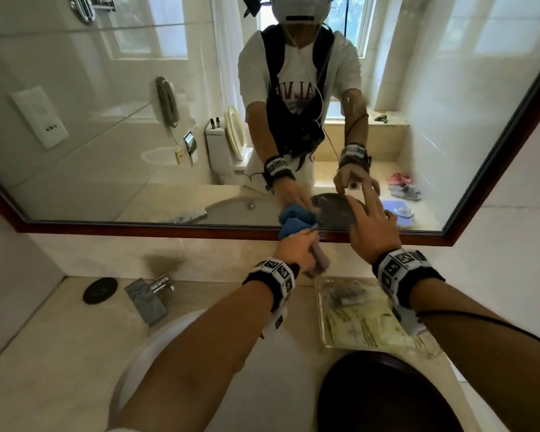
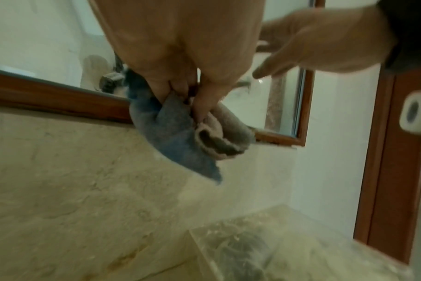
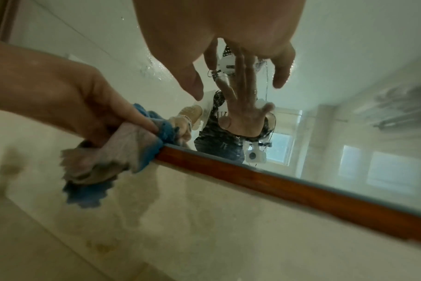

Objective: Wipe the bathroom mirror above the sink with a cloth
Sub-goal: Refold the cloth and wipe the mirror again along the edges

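Pale stone counter [image 1: 60, 353] fills the lower frame, with a chrome tap [image 1: 150, 294] at left centre, a clear tray [image 1: 356, 319] at right centre and a dark round lid [image 1: 387, 397] at the bottom right. Above them the mirror [image 1: 106, 120] spans the upper frame, its wooden frame [image 1: 138, 228] running across the middle. At that lower edge the left hand [image 1: 296, 252] grips a bunched blue cloth [image 1: 289, 226] against the glass. Just right, the right hand [image 1: 371, 232] spreads straight fingers [image 3: 280, 76] near the glass, holding nothing.
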